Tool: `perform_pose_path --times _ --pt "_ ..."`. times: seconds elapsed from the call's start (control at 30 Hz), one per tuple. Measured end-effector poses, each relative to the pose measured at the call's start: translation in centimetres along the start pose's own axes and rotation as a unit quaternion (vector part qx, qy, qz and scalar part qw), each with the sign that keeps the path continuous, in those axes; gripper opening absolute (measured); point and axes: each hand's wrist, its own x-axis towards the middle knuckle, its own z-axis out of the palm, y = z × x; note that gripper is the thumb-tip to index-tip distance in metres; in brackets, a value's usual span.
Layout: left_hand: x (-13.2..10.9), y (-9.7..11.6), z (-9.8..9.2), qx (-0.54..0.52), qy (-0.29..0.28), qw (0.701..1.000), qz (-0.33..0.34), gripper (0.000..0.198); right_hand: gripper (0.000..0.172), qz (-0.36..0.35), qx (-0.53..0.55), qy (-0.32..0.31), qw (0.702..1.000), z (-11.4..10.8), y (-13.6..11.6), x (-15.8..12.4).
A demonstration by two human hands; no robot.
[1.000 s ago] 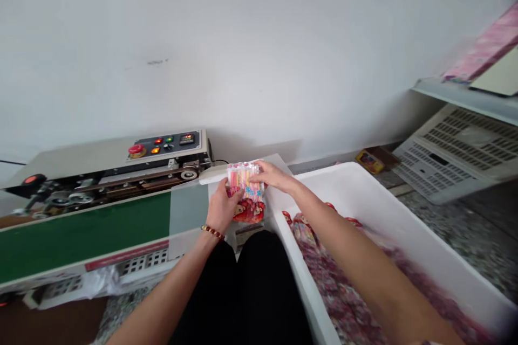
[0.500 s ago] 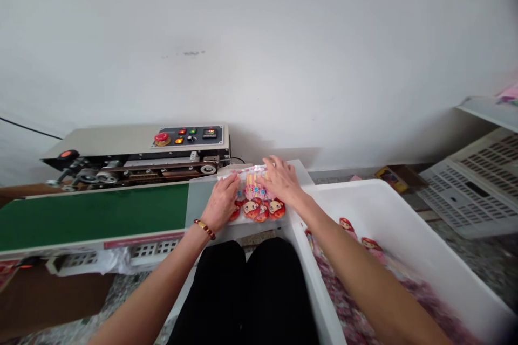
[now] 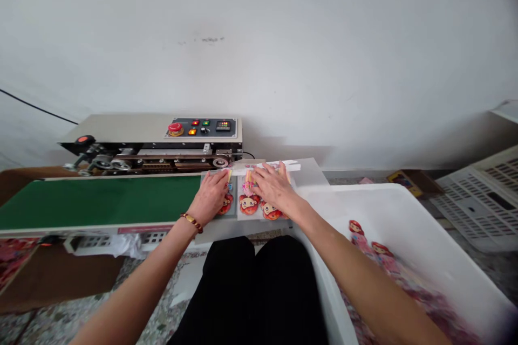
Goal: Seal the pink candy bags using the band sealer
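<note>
Clear plastic packets with red-haired cartoon girl figures lie side by side on the pale ledge at the belt's right end. My left hand (image 3: pixel 210 194) lies over the leftmost packet (image 3: pixel 225 205), its fingers stretched out along the top and hiding much of it. Spread fingers of my right hand (image 3: pixel 273 186) rest flat on the middle packet (image 3: pixel 249 205) and the right-hand packet (image 3: pixel 270 211). Just behind the packets' upper edges runs a white guide strip (image 3: pixel 293 167). Left of my left hand is the green conveyor belt (image 3: pixel 109 199).
Behind the belt stands a sealing machine (image 3: pixel 125 126) with lit buttons and a red stop knob (image 3: pixel 175 128). A white tub (image 3: pixel 388 194) of similar figures sits under my right forearm. A cardboard box (image 3: pixel 73 277) is below the belt; a crate (image 3: pixel 481 199) stands far right.
The leftmost packet has slid left, apart from the others, with my left hand on it. My right hand has come down and left over the other packets. The view has shifted slightly.
</note>
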Motion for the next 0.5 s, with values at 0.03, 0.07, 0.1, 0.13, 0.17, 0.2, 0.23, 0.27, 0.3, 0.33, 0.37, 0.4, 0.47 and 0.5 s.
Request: perform_pose_path --times 0.03,0.07,0.1,0.13,0.17,0.2,0.23,0.27,0.3,0.33,0.37,0.4,0.47,0.5 --pt "-0.4 -1.0 -0.3 0.000 -0.005 1.000 -0.001 0.042 0.034 -0.005 0.001 0.006 1.000 0.2 -0.4 0.4" --pt "-0.9 -2.0 -0.7 0.003 -0.010 1.000 -0.004 0.042 0.034 -0.009 0.002 0.014 1.000 0.5 -0.8 0.7" --pt "-1.3 -2.8 -1.1 0.010 -0.011 1.000 -0.011 0.042 0.033 -0.013 0.004 0.022 1.000 0.8 -1.3 1.1" --pt "-1.6 -3.4 -1.5 0.023 -0.005 0.999 -0.024 0.041 0.033 -0.017 0.005 0.028 0.999 1.0 -1.7 1.4" --pt "-1.9 -3.7 -1.9 0.037 0.008 0.998 -0.041 0.040 0.032 -0.022 0.007 0.032 0.999 1.2 -2.0 1.7" --pt "-2.0 -3.6 -2.1 0.049 0.024 0.997 -0.055 0.039 0.032 -0.025 0.009 0.035 0.999 1.3 -2.4 2.0" --pt "-1.9 -3.1 -2.2 0.052 0.036 0.996 -0.056 0.037 0.032 -0.028 0.011 0.034 0.999 1.3 -2.6 2.2" --pt "-1.6 -2.2 -2.1 0.045 0.039 0.997 -0.041 0.037 0.032 -0.030 0.014 0.032 0.999 1.2 -2.8 2.3" --pt "-1.2 -1.1 -1.8 0.028 0.032 0.999 -0.015 0.038 0.032 -0.030 0.017 0.029 0.999 1.0 -2.9 2.3" --pt "-0.8 0.1 -1.5 0.007 0.018 1.000 0.014 0.038 0.033 -0.027 0.019 0.025 0.999 0.7 -2.8 2.2" --pt "-0.3 1.3 -1.1 -0.011 0.001 0.999 0.037 0.039 0.034 -0.022 0.019 0.020 0.999 0.3 -2.6 1.9" --pt "0.1 2.3 -0.6 -0.023 -0.012 0.999 0.045 0.041 0.034 -0.015 0.015 0.015 1.000 -0.1 -2.3 1.5" --pt "0.6 3.4 0.0 -0.028 -0.020 0.999 0.020 0.044 0.035 0.011 0.000 0.005 1.000 -0.9 -1.2 0.2" --pt "0.6 3.3 0.2 -0.029 -0.019 0.999 0.002 0.044 0.035 0.023 -0.007 -0.002 1.000 -1.1 -0.5 -0.6"
